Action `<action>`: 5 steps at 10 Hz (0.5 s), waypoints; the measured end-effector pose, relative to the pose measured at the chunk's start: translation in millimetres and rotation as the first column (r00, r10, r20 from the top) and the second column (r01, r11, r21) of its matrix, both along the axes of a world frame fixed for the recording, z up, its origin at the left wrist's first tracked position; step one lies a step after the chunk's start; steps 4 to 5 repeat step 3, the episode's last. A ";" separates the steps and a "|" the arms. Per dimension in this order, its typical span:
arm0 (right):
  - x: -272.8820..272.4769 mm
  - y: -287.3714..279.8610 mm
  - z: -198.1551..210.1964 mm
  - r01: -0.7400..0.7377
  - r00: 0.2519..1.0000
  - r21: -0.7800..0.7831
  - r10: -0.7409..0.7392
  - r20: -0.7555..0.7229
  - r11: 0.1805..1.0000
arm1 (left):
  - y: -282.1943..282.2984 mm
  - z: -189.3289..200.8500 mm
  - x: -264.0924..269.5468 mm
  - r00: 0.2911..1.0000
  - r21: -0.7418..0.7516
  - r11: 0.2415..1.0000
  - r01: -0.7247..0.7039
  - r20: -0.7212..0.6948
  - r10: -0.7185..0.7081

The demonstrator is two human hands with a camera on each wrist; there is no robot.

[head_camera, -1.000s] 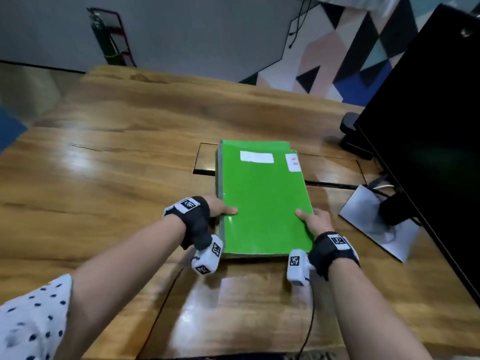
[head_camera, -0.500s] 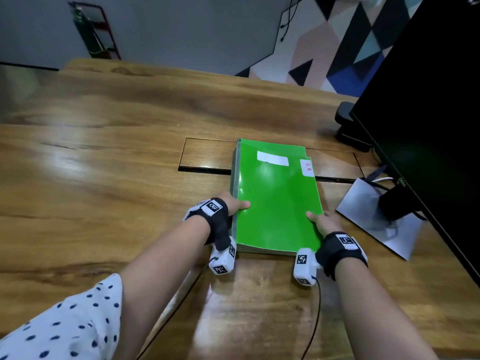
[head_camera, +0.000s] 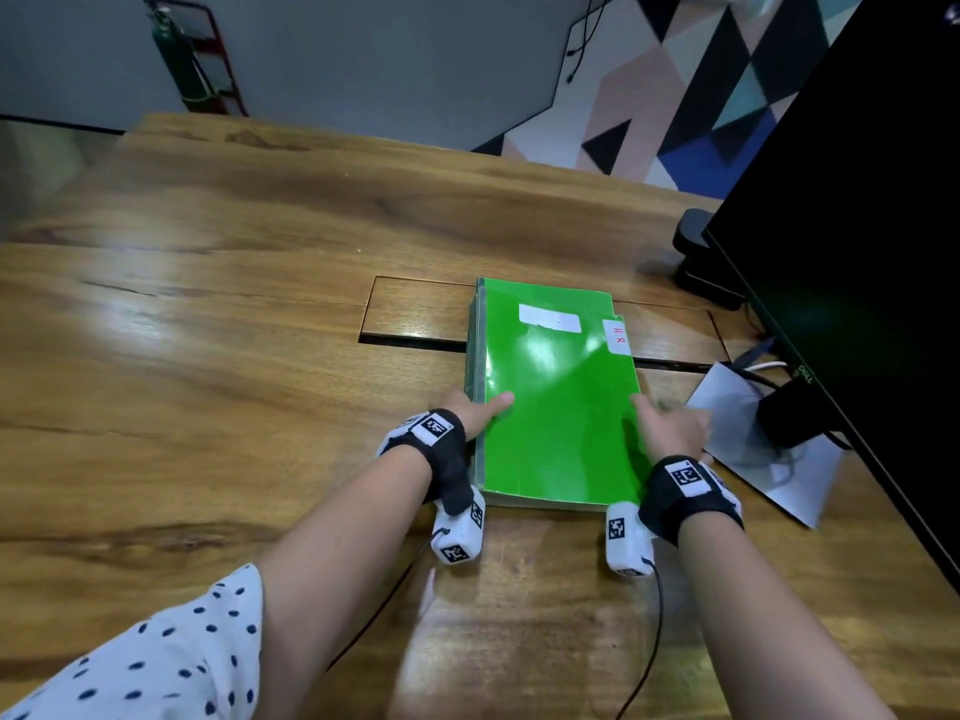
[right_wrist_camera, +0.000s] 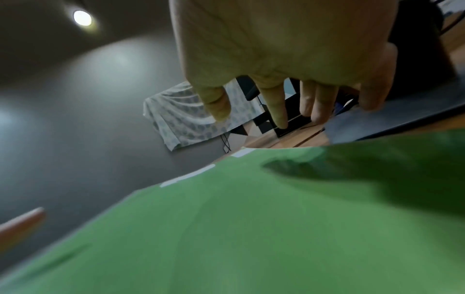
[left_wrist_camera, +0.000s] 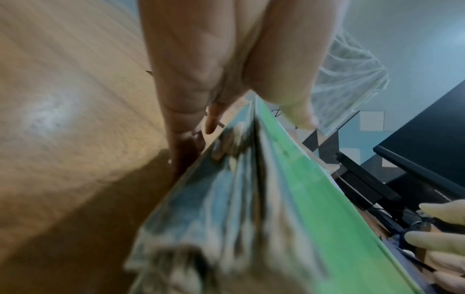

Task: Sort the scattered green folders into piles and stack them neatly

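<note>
A stack of green folders (head_camera: 556,402) lies flat on the wooden table (head_camera: 208,356), the top one bearing two white labels. My left hand (head_camera: 475,410) grips the stack's left edge, thumb on the green cover and fingers down the side. The left wrist view shows that thumb over the stack's worn spines (left_wrist_camera: 226,199). My right hand (head_camera: 670,428) is at the right edge with its thumb on the cover. In the right wrist view its fingers (right_wrist_camera: 276,103) hang spread and loose past the green cover (right_wrist_camera: 251,218).
A large black monitor (head_camera: 857,226) stands at the right, its grey base plate (head_camera: 779,475) and cables just beyond my right hand. A black device (head_camera: 701,267) sits behind. A cable hatch (head_camera: 415,314) is cut into the table under the stack's far end.
The stack has slid to the right along the hatch, with both hands moving with it. Over the last half second it has barely shifted.
</note>
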State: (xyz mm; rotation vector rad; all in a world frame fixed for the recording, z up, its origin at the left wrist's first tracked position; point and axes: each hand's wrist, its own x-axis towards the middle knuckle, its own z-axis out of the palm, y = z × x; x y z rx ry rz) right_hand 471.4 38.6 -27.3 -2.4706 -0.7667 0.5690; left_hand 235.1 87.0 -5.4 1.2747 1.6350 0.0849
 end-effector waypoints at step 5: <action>-78.1 -25.3 27.2 -0.515 0.747 -0.117 0.511 0.426 0.849 | -0.6 20.3 -58.6 0.978 0.283 0.938 -0.201 0.112 0.176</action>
